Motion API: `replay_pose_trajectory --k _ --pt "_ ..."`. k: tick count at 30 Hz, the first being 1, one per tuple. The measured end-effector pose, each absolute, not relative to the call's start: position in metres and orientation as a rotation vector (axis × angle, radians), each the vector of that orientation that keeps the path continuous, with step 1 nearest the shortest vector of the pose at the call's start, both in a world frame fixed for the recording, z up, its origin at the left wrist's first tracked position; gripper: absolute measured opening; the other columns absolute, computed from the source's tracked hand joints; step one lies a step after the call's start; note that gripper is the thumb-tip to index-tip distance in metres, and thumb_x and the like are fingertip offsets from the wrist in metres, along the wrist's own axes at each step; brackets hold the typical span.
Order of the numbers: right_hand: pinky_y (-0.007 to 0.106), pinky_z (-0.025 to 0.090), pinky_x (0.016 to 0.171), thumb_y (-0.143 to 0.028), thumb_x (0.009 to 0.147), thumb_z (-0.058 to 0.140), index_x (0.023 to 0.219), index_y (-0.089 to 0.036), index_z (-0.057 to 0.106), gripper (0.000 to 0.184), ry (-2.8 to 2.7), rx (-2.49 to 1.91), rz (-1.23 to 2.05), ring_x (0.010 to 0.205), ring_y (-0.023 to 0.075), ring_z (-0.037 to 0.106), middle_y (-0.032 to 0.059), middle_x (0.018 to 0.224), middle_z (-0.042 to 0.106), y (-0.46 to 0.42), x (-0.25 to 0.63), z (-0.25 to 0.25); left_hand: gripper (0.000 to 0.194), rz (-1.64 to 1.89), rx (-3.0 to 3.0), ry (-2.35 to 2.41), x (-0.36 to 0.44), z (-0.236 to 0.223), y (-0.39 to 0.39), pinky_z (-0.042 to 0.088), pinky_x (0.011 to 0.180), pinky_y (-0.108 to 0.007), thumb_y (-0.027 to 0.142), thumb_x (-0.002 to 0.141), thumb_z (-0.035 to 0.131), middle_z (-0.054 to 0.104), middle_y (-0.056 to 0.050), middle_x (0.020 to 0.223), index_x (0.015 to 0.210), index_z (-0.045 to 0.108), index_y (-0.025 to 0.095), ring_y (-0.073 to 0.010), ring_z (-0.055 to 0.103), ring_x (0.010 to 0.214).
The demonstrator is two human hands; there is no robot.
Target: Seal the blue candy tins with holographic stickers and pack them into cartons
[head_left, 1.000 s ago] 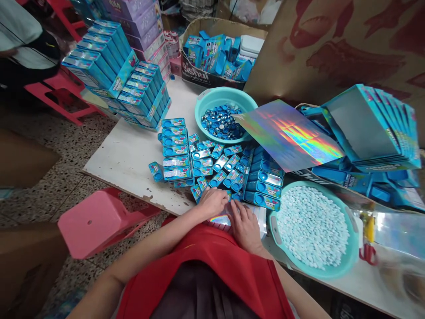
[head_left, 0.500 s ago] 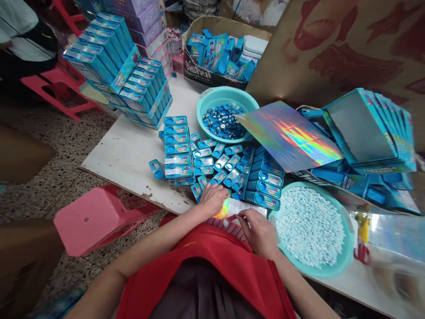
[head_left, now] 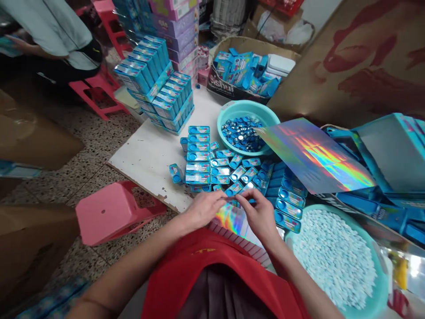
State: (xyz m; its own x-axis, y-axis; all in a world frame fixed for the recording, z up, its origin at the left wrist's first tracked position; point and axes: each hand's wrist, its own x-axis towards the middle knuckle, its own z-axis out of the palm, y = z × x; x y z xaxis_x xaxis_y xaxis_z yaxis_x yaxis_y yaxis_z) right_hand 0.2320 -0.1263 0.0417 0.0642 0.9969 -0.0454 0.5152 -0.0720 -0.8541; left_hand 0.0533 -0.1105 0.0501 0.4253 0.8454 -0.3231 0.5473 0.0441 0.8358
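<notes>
My left hand [head_left: 203, 209] and my right hand [head_left: 260, 212] meet at the fingertips, both closed in a pinch. A thin strip [head_left: 231, 198] stretches between them; its kind is too small to tell. Just below lies a shiny rainbow sticker sheet [head_left: 229, 218], its lower part marked off in narrow strips, close to my red apron [head_left: 199, 259]. Beyond my fingers, small blue tins [head_left: 235, 188] with printed lids lie scattered, some partly hidden by my hands. A neat stack of the tins [head_left: 198, 167] stands left of them, and a row [head_left: 288, 220] sits by my right wrist.
A turquoise basin [head_left: 279, 122] holds small blue-and-silver pieces; another basin [head_left: 381, 266] holds pale candies. A large rainbow sheet [head_left: 318, 155] juts over the table's right side. Packed display boxes [head_left: 156, 84] stand back left. A pink stool [head_left: 106, 212] is left; a person [head_left: 63, 40] sits beyond.
The view has swung left, so everything sits farther right. My right hand has come up off the sticker sheet to meet my left, which has left the tins. The thin strip is now between both.
</notes>
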Motion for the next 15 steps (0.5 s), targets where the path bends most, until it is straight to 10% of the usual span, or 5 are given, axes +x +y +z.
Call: replay_pose_trajectory --k 15 --pt "0.041 0.039 0.087 -0.023 0.068 0.062 0.067 -0.019 0.054 0.009 -1.524 -1.613 0.688 0.094 0.0244 0.045 0.0060 0.090 0.045 -0.004 0.110 0.002 0.019 0.676 1.225 1.164 -0.061 0.018 -0.004 0.028 0.044 -0.017 0.032 0.076 0.054 0.042 0.010 0.050 0.083 0.041 0.021 -0.0060 0.037 0.043"
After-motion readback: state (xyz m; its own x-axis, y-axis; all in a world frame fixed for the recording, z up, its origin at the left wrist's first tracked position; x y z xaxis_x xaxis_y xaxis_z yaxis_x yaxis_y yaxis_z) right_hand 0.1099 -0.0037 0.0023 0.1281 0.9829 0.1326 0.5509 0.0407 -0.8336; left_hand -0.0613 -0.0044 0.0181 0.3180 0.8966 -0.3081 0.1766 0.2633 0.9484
